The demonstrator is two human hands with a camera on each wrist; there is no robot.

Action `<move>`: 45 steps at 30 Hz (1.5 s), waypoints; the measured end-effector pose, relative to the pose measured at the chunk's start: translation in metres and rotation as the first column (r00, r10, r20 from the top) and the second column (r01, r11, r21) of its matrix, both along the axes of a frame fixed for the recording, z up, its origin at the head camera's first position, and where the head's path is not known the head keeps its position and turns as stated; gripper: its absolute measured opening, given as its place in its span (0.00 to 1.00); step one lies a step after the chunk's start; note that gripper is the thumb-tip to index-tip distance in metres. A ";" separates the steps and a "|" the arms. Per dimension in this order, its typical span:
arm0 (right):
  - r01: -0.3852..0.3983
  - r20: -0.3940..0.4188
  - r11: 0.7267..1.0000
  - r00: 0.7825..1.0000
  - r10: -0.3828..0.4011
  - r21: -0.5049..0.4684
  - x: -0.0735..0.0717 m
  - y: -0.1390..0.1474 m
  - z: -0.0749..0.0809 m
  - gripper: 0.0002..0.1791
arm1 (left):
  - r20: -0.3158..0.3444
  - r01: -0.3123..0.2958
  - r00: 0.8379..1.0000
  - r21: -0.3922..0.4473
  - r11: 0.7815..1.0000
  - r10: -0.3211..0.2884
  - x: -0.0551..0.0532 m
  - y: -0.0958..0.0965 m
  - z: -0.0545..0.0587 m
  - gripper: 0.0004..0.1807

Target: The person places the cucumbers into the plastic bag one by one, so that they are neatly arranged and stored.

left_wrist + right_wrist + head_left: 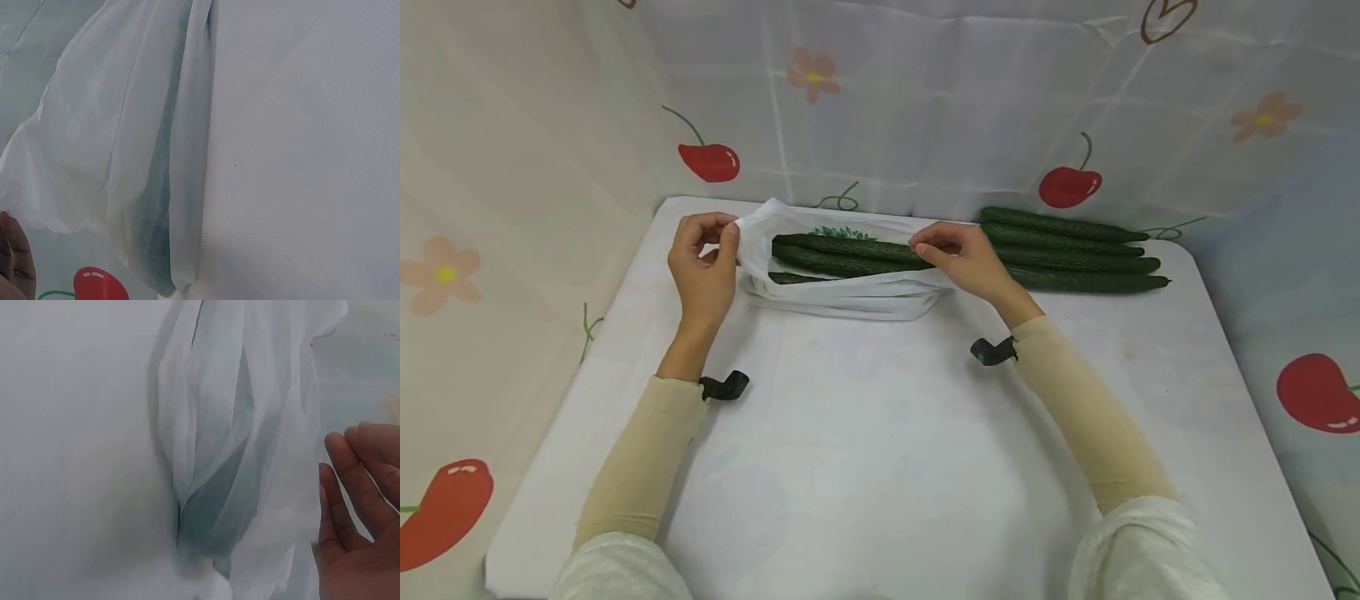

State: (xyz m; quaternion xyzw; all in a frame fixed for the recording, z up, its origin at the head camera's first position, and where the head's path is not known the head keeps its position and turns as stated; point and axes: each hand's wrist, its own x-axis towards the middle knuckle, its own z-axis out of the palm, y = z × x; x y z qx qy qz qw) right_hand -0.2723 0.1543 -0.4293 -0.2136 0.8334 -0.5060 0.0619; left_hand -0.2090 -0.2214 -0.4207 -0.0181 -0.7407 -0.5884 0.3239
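A white plastic bag (880, 306) lies near the back of the table, mouth spread, with long dark green cucumbers (850, 264) inside. At the bag's left end my left hand (703, 262) pinches its raised rim between thumb and fingers. My right hand (958, 258) is at the mouth's right end, thumb and index finger close together on the rim above the cucumbers. In the right wrist view the other fingers (369, 487) are loosely bent beside the bag's side (275, 456), which hides the thumb. The left wrist view shows the bag's film (94, 125) drawn out toward the fingertips.
Several more cucumbers (1075, 252) lie side by side at the table's back right, just beyond my right hand. The white table (880, 450) meets a printed curtain (925, 108) along its back edge. A black wrist camera (725, 386) sticks out from my left sleeve.
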 end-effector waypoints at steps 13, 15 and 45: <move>0.155 -0.004 0.988 0.988 -0.155 0.001 0.014 0.107 -0.006 0.16 | -0.005 0.002 1.000 0.005 1.000 -0.002 -0.001 0.000 -0.001 0.12; 0.188 -0.006 0.982 0.982 -0.188 0.003 0.017 0.124 -0.006 0.16 | -0.012 0.002 1.000 0.008 1.000 -0.002 -0.001 0.000 -0.002 0.12; 0.711 0.279 0.684 0.699 -0.659 -0.164 0.042 0.292 -0.018 0.21 | 0.004 0.006 1.000 0.001 1.000 -0.006 -0.003 0.001 -0.004 0.12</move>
